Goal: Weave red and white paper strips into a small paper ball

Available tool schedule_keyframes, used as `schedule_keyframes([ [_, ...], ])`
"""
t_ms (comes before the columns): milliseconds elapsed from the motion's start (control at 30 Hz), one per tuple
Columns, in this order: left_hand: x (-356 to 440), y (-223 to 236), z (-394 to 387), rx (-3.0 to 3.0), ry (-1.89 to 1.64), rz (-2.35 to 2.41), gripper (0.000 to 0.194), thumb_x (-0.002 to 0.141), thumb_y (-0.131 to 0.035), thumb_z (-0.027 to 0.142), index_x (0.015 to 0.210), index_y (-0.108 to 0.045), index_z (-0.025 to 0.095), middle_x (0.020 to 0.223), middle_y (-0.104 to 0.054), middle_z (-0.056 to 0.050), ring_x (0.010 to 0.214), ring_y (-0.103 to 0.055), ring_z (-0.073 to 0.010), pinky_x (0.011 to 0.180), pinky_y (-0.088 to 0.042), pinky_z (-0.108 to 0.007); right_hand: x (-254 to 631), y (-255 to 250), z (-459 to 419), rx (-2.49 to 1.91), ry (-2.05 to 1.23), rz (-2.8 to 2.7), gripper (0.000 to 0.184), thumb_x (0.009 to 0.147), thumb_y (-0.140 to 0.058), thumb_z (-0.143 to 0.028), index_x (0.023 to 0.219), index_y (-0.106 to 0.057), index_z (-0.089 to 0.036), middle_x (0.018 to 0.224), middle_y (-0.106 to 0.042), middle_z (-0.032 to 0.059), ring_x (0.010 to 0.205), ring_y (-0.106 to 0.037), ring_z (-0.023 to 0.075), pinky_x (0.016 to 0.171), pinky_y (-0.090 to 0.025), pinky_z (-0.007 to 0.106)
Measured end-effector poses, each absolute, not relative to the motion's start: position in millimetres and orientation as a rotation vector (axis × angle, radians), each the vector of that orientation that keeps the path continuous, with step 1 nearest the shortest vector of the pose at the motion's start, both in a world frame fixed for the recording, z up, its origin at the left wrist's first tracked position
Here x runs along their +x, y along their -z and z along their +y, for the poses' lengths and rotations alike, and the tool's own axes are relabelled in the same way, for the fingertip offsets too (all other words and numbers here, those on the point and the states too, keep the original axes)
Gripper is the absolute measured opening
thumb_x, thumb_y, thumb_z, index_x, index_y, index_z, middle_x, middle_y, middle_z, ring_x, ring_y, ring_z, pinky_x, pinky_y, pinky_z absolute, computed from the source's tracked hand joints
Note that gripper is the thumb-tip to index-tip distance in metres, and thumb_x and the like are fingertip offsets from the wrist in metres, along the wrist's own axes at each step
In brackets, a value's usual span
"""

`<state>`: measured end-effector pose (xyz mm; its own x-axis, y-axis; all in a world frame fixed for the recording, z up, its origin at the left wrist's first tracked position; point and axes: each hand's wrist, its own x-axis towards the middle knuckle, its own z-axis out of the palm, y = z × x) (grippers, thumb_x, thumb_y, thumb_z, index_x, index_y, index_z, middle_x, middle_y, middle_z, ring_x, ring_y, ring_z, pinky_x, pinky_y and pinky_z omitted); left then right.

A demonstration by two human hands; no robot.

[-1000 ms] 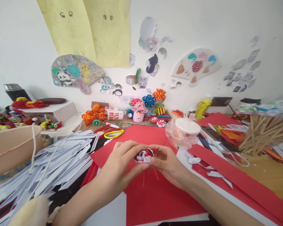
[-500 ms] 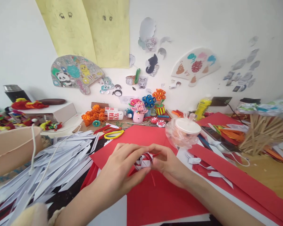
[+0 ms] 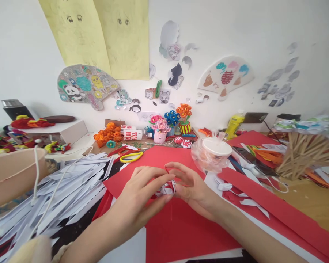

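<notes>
A folded red-and-white paper piece [image 3: 166, 188], held over a red sheet [image 3: 178, 237]. Being paper, it should handle as light, springy along its folds and easily crushed; a gentle hold at its left and right edges would suit. It lies between the hands: the left hand [image 3: 142, 191] pinches it, thumb on the near side, fingers over the far; the right hand [image 3: 192, 188] sets its thumb at the right edge, fingers arched beyond, their grip partly hidden. Left: white paper strips [image 3: 79, 179].
</notes>
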<state>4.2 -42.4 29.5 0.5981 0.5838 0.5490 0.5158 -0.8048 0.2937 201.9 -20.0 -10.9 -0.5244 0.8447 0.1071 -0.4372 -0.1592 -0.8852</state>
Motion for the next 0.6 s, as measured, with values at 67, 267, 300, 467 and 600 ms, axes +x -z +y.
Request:
schedule_keyframes([
  [67, 2.3, -29.6, -42.0, 2.648, -0.99, 0.951, 0.038, 0.094, -0.055, 0.025, 0.131, -0.051, 0.029, 0.12, -0.062, -0.005, 0.106, -0.058, -0.0198, 0.088, -0.048, -0.032, 202.4, 9.2, -20.5, -0.551, -1.774, -1.21, 0.049, 0.072, -0.082, -0.031, 0.117, -0.06, -0.029, 0.114, -0.06, 0.0027, 0.095, -0.06, 0.0142, 0.081, -0.05, 0.024],
  [267, 1.2, -29.4, -40.3, 2.377, -1.046, 0.982, 0.046, 0.085, -0.069, 0.026, 0.127, -0.051, 0.031, 0.123, -0.064, -0.002, 0.111, -0.06, -0.0203, 0.091, -0.05, -0.032, 201.2, 4.0, -21.0, -0.553, -1.645, -1.276, 0.051, 0.072, -0.082, -0.032, 0.115, -0.057, -0.03, 0.109, -0.061, 0.0013, 0.091, -0.062, 0.0148, 0.079, -0.051, 0.027],
  [300, 1.7, -29.5, -40.3, 2.353, -1.041, 0.978, 0.044, 0.085, -0.069, 0.026, 0.125, -0.053, 0.031, 0.123, -0.064, -0.002, 0.111, -0.06, -0.02, 0.091, -0.05, -0.032, 200.6, 3.3, -21.8, -0.556, -1.634, -1.274, 0.051, 0.071, -0.082, -0.031, 0.116, -0.056, -0.03, 0.109, -0.06, 0.0014, 0.091, -0.062, 0.0152, 0.079, -0.052, 0.027],
  [467, 4.7, -28.3, -41.6, 2.243, -1.063, 0.98, 0.037, 0.086, -0.067, 0.025, 0.122, -0.057, 0.03, 0.119, -0.066, -0.002, 0.106, -0.062, -0.0185, 0.09, -0.051, -0.031, 197.3, 2.9, -28.3, -0.56, -1.628, -1.295, 0.064, 0.066, -0.085, -0.021, 0.12, -0.051, -0.03, 0.111, -0.058, 0.003, 0.098, -0.063, 0.0189, 0.081, -0.052, 0.03],
  [600, 5.3, -28.6, -41.2, 2.196, -1.043, 0.917, 0.037, 0.086, -0.067, 0.025, 0.122, -0.059, 0.028, 0.121, -0.066, -0.003, 0.108, -0.062, -0.0192, 0.09, -0.052, -0.031, 200.5, 1.1, -27.8, -0.588, -1.637, -1.347, 0.059, 0.062, -0.085, -0.016, 0.114, -0.06, -0.027, 0.118, -0.057, 0.0045, 0.103, -0.061, 0.0202, 0.08, -0.052, 0.028],
])
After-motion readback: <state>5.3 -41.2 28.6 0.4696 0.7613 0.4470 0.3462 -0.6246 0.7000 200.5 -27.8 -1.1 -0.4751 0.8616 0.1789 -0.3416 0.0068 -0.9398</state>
